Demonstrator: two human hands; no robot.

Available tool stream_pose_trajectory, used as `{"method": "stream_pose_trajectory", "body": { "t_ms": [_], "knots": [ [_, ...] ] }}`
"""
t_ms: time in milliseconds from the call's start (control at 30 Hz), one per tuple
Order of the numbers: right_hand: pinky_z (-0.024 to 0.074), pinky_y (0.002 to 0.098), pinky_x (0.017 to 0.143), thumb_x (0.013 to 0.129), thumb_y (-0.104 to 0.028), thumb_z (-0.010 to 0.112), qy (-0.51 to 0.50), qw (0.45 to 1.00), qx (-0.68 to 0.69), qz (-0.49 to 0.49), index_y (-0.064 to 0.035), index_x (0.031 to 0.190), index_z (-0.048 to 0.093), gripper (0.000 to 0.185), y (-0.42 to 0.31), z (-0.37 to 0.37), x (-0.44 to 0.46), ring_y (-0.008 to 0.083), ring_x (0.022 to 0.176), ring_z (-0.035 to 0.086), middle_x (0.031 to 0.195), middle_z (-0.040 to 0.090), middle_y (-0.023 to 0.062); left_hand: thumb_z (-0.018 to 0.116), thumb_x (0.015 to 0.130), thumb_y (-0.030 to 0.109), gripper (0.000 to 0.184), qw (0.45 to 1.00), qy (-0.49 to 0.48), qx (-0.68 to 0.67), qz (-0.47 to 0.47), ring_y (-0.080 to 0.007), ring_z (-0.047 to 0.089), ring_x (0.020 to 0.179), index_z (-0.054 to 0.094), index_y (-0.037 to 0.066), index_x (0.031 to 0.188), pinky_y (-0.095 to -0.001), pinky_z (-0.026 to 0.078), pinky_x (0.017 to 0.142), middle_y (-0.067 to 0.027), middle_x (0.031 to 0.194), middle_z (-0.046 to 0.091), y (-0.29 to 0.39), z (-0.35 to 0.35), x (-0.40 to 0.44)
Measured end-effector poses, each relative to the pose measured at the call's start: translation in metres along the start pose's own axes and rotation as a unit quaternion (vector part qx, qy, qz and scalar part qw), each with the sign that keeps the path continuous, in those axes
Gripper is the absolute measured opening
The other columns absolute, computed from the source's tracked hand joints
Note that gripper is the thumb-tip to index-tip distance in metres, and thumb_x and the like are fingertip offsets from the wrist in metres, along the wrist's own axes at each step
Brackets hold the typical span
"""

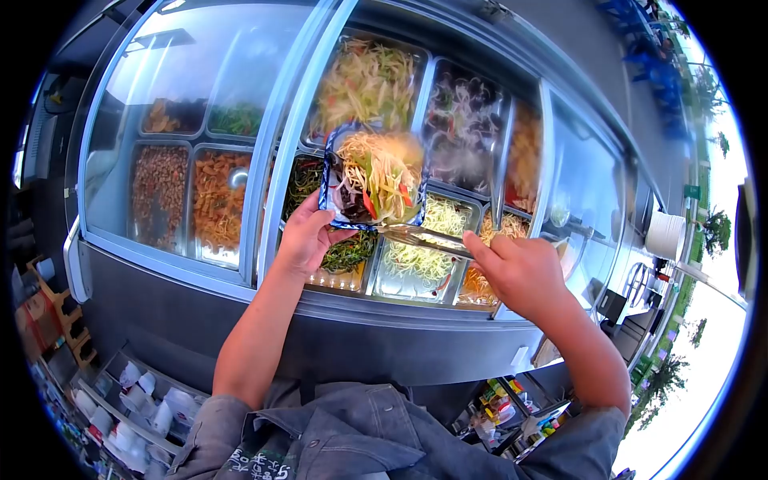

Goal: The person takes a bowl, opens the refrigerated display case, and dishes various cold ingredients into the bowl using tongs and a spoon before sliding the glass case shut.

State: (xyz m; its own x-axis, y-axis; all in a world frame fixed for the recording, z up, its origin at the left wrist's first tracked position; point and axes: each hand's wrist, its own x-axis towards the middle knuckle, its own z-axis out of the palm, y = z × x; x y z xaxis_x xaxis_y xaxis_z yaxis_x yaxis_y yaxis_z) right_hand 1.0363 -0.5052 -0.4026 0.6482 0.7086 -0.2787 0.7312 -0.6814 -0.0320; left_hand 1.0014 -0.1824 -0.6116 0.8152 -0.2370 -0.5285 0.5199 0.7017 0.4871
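Note:
My left hand (pixel 307 238) grips the near left corner of a square dish (pixel 324 182) with a blue-and-white patterned rim. Shredded vegetables (pixel 376 172) are heaped in it: pale strands, green strips, red slices and something dark. In my right hand (pixel 518 268) are metal tongs (pixel 432 241), their tips at the dish's near edge. Whether the tips hold any food I cannot make out. Below the tongs lies a tray of pale green shreds (pixel 416 260), and a tray of dark leafy greens (pixel 344 254) is partly hidden under the dish.
The food trays sit inside a glass-fronted display case (pixel 304 88) with metal frames. Beyond the dish are a tray of sliced vegetables (pixel 364 76) and one of sliced onions (pixel 468 120). Behind the left pane stand orange food (pixel 218 212) and peanut-like pieces (pixel 160 192). White stacked containers (pixel 665 234) stand far right.

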Motion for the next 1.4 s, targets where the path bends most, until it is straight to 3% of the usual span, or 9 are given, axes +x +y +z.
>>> {"method": "stream_pose_trajectory", "body": {
  "t_ms": [67, 333, 500, 733, 900, 1167, 1267, 1400],
  "knots": [
    [0.0453, 0.0379, 0.051, 0.087, -0.021, 0.078, 0.006, 1.000, -0.023, -0.011, -0.0147, 0.125, 0.071, 0.039, 0.006, 0.002, 0.002, 0.0193, 0.061, 0.062, 0.074, 0.054, 0.0003, 0.052, 0.100, 0.004, 0.052, 1.000, -0.004, -0.006, 0.002, -0.0215, 0.072, 0.114, 0.051, 0.008, 0.151, -0.0435, 0.065, 0.092, -0.0083, 0.132, 0.070, -0.004, -0.006, 0.001],
    [0.0447, 0.0390, 0.052, 0.090, -0.023, 0.079, 0.052, 0.995, 0.049, 0.072, -0.0150, 0.128, 0.072, 0.040, 0.005, -0.022, -0.005, 0.0226, 0.058, 0.060, 0.072, 0.055, 0.0025, 0.053, 0.101, 0.003, 0.049, 1.000, 0.009, -0.014, 0.007, -0.0221, 0.072, 0.114, 0.050, 0.005, 0.150, -0.0430, 0.066, 0.091, -0.0101, 0.134, 0.069, -0.008, -0.010, 0.000],
    [0.0452, 0.0383, 0.052, 0.090, -0.026, 0.080, 0.109, 0.978, 0.117, 0.135, -0.0143, 0.134, 0.070, 0.046, 0.001, 0.009, -0.005, 0.0257, 0.057, 0.058, 0.074, 0.058, 0.0040, 0.053, 0.100, 0.003, 0.050, 1.000, 0.016, -0.010, 0.008, -0.0216, 0.072, 0.112, 0.050, 0.006, 0.150, -0.0434, 0.065, 0.092, -0.0097, 0.132, 0.069, -0.009, -0.005, -0.004],
    [0.0445, 0.0382, 0.051, 0.087, -0.027, 0.081, 0.070, 0.992, 0.064, 0.089, -0.0132, 0.135, 0.068, 0.052, -0.009, 0.011, -0.023, 0.0227, 0.057, 0.058, 0.075, 0.056, 0.0031, 0.054, 0.099, 0.003, 0.053, 1.000, 0.011, -0.017, 0.010, -0.0229, 0.072, 0.114, 0.048, 0.005, 0.152, -0.0428, 0.066, 0.092, -0.0107, 0.134, 0.068, -0.007, -0.006, -0.006],
    [0.0453, 0.0384, 0.053, 0.090, -0.022, 0.075, 0.041, 0.999, 0.022, 0.022, -0.0130, 0.130, 0.070, 0.041, -0.001, 0.022, -0.015, 0.0196, 0.062, 0.061, 0.074, 0.051, 0.0010, 0.052, 0.101, 0.002, 0.051, 1.000, 0.004, -0.027, 0.004, -0.0229, 0.072, 0.113, 0.048, 0.005, 0.151, -0.0432, 0.066, 0.092, -0.0105, 0.134, 0.068, -0.008, -0.004, -0.006],
    [0.0438, 0.0374, 0.051, 0.087, -0.021, 0.081, 0.074, 0.994, 0.069, 0.051, -0.0129, 0.131, 0.071, 0.046, 0.002, -0.003, -0.013, 0.0214, 0.058, 0.058, 0.073, 0.052, 0.0018, 0.054, 0.101, 0.004, 0.052, 0.999, 0.007, -0.028, 0.012, -0.0234, 0.073, 0.113, 0.047, 0.004, 0.152, -0.0435, 0.067, 0.091, -0.0115, 0.134, 0.069, -0.012, -0.007, -0.007],
    [0.0443, 0.0401, 0.055, 0.087, -0.020, 0.082, 0.112, 0.983, 0.114, 0.089, -0.0123, 0.135, 0.071, 0.050, -0.003, 0.014, -0.015, 0.0249, 0.059, 0.058, 0.076, 0.058, 0.0048, 0.053, 0.101, 0.003, 0.052, 0.999, 0.015, -0.026, 0.014, -0.0234, 0.073, 0.113, 0.047, 0.004, 0.152, -0.0436, 0.067, 0.091, -0.0115, 0.134, 0.069, -0.014, -0.008, -0.006],
    [0.0448, 0.0386, 0.052, 0.086, -0.023, 0.083, 0.132, 0.974, 0.134, 0.125, -0.0127, 0.137, 0.069, 0.054, -0.016, 0.028, -0.021, 0.0245, 0.057, 0.058, 0.075, 0.057, 0.0045, 0.052, 0.101, 0.003, 0.051, 0.999, 0.011, -0.030, 0.016, -0.0227, 0.073, 0.111, 0.046, 0.004, 0.152, -0.0426, 0.067, 0.091, -0.0116, 0.135, 0.068, -0.012, -0.006, -0.009]
  ]
}}
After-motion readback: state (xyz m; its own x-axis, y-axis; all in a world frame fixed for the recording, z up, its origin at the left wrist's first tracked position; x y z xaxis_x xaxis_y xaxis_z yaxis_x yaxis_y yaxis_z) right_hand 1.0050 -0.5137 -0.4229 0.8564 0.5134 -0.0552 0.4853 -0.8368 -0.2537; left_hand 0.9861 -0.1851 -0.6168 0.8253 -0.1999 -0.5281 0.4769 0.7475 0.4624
